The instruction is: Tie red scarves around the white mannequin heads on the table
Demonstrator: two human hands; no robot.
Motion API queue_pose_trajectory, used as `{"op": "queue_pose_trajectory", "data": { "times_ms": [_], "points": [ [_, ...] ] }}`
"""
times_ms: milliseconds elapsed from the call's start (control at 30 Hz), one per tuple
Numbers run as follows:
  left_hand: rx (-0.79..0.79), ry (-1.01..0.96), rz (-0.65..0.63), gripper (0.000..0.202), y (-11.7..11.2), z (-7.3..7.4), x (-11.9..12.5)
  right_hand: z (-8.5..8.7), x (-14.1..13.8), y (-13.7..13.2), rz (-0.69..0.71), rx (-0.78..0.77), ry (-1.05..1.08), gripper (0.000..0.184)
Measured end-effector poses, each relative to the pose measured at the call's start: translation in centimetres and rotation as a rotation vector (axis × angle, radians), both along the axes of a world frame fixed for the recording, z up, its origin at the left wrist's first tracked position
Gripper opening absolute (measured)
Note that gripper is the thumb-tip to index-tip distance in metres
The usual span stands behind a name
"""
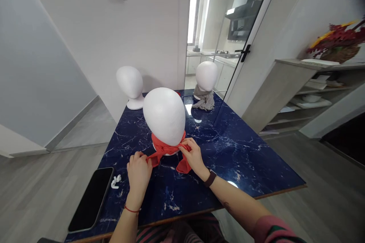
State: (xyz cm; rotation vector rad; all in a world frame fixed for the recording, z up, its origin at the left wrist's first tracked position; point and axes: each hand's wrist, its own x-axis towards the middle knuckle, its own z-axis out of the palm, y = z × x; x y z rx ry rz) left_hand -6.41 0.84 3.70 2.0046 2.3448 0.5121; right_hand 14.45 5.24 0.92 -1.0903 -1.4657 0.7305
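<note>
Red scarf: sat wrapped beneath white mannequin head; my left fingers and right fingers pinched it.

Glossy dark-blue marble-patterned tabletop: open surface is running along the right side, beyond the right hand, giving a wide pass toward the back. Smooth white egg-shaped mannequin head: is blocking the straight way ahead. Red cloth scarf: is wrapping its neck, one end reaching to the left hand, the other hanging beside the right; a gap is lying between these ends. Flat black rectangular phone and small white plastic earbuds: are occupying the near left, low. Second white mannequin head: is standing at back left. Third white mannequin head, with crumpled grey cloth scarf: is obstructing the back right.
</note>
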Motion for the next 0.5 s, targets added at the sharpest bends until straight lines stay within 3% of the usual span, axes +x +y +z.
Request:
{"op": "queue_pose_trajectory", "data": {
  "times_ms": [200, 367, 433, 500],
  "points": [
    [-0.211, -0.666, -0.472, 0.034, -1.6, -1.6, 4.5, -0.5, -0.7, -0.4, 0.034, -0.035, -0.053, 0.007],
    [-0.284, -0.857, -0.661, 0.03, -3.8, -0.3, 7.8, -0.1, -0.9, -1.1, 0.069, -0.044, -0.04, 0.009],
    [-0.353, -0.913, -0.737, 0.034, -4.0, 0.5, 7.2, 0.0, -0.8, -1.2, 0.11, -0.068, 0.0, 0.011],
    [-0.387, -0.959, -0.677, 0.038, -3.5, 0.8, 5.7, 0.0, -0.7, -1.2, 0.131, -0.104, 0.065, 0.018]
  ]
}}
